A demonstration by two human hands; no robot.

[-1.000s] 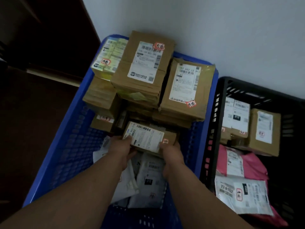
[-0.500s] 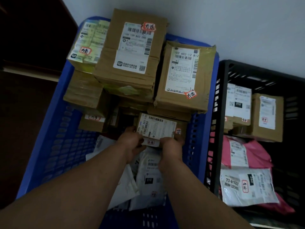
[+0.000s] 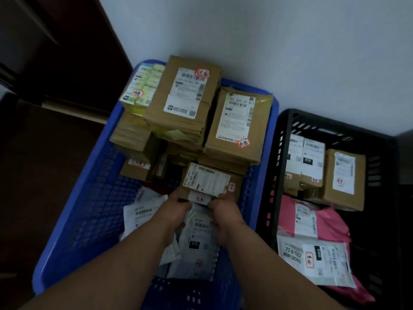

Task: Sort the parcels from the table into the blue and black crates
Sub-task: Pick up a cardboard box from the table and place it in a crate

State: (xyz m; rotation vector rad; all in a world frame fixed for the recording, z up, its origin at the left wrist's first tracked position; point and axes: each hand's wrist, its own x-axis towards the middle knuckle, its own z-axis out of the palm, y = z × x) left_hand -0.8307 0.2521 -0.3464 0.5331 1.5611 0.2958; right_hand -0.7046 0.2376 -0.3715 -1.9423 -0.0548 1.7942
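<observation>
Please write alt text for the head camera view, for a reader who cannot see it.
Both hands, left hand and right hand, hold a small cardboard parcel low inside the blue crate, in front of stacked brown boxes. Beside it stands a black crate with boxes and pink mailers.

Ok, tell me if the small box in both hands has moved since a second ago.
Yes. The small box went down and forward, now tucked under the big taped box in the blue crate.

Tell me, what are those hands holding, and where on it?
Both hands, left hand and right hand, grip a small cardboard parcel by its near edge, one at each near corner, inside the blue crate.
</observation>
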